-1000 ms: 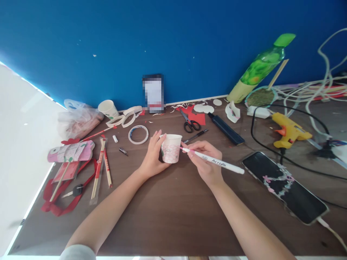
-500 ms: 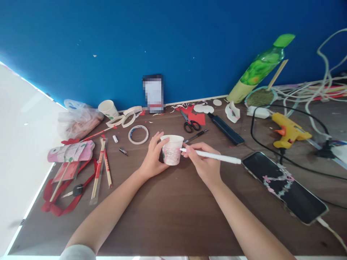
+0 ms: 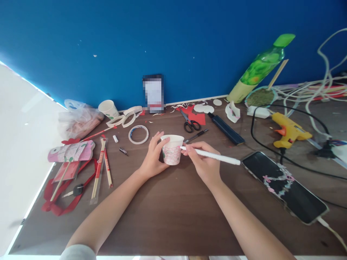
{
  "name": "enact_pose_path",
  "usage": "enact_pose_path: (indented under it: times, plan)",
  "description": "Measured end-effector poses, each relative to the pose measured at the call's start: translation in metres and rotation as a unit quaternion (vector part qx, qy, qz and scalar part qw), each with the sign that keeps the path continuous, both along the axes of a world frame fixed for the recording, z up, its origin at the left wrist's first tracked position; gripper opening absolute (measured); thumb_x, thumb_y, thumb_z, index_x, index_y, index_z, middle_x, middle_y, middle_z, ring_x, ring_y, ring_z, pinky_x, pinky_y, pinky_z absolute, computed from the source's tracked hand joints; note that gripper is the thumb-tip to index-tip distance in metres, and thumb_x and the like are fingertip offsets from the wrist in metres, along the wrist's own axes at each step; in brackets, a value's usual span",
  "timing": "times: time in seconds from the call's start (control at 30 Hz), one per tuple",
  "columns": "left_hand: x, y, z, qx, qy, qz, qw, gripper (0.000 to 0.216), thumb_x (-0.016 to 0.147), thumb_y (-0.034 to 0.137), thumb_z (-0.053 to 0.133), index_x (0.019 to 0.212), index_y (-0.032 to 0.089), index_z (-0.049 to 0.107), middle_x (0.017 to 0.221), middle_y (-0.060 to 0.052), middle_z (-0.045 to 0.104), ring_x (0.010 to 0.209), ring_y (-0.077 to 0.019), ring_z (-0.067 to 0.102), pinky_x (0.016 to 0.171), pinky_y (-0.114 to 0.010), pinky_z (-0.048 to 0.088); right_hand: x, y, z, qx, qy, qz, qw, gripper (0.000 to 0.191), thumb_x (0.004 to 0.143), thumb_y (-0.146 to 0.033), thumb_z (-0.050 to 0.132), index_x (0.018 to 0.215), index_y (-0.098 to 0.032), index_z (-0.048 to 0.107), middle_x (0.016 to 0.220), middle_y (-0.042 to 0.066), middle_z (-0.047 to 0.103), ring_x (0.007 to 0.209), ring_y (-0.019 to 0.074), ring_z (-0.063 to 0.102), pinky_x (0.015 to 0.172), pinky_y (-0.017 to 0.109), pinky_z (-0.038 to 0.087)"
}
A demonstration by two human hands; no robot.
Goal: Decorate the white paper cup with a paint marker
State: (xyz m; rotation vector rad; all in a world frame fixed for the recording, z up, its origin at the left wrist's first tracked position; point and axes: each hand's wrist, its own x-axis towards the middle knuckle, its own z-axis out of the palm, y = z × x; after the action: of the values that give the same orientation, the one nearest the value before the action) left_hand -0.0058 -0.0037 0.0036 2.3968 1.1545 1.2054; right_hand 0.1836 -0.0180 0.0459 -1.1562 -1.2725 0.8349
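A white paper cup with pink scalloped drawing stands upright on the brown table. Wrapped round its left side, my left hand steadies it, thumb near the base and fingers at the rim. My right hand grips a white marker like a pen. The marker's pink tip is at the cup's right side; whether it touches cannot be made out. Just behind the right hand lies a black pen, with black-handled scissors beyond. A small white cap lies to the left.
A tape roll, a second paper cup and wrapped chopsticks lie left. On the right are a yellow glue gun with its cord, a phone and a green bottle. A blue wall stands behind.
The marker tip has moved slightly up along the cup's side, and its rear end has shifted a little left. My left hand and the cup stay nearly still.
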Motion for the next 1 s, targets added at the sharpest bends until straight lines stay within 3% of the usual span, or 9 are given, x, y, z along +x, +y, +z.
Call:
enact_pose_path:
  times: [0.67,0.83,0.9,1.0]
  plan:
    - [-0.0004,0.0,-0.0017,-0.009,0.004,0.008,1.0,0.08,0.078,0.033,0.074,0.142,0.027,0.026,0.148,-0.019,0.035,0.144,-0.0375,0.029,0.112,-0.061,0.031,0.0035,0.0032,-0.0031,-0.017,0.013,0.001,1.0,0.023,0.081,-0.03,0.068,0.062,-0.02,0.062,0.059,0.0,0.067,0.06,0.0155,0.067,0.06,0.027,0.053]
    - [0.0019,-0.0016,0.0,-0.008,0.006,0.028,1.0,0.084,0.075,0.033,0.076,0.142,0.027,0.025,0.151,-0.019,0.027,0.145,-0.0387,0.025,0.112,-0.06,0.031,0.0052,0.003,-0.0053,-0.008,0.056,0.027,0.998,0.024,0.082,-0.031,0.067,0.062,-0.02,0.06,0.057,-0.002,0.064,0.056,0.0141,0.065,0.061,0.028,0.055]
    - [0.0027,-0.0026,0.0015,-0.002,0.008,0.046,0.999,0.086,0.074,0.031,0.077,0.143,0.028,0.025,0.147,-0.018,0.028,0.143,-0.0387,0.028,0.112,-0.058,0.032,0.006,0.0023,-0.0073,-0.006,0.064,0.043,0.997,0.022,0.082,-0.032,0.067,0.065,-0.021,0.061,0.058,-0.002,0.065,0.058,0.0146,0.065,0.065,0.031,0.058]
    - [0.003,-0.0036,0.0037,-0.003,0.017,0.053,0.998,0.093,0.073,0.033,0.077,0.146,0.028,0.02,0.137,-0.016,0.036,0.138,-0.0394,0.034,0.112,-0.061,0.03,0.0068,0.0013,-0.0078,0.003,0.085,0.092,0.992,0.019,0.081,-0.034,0.069,0.068,-0.022,0.063,0.06,-0.002,0.066,0.06,0.0149,0.066,0.086,0.042,0.059]
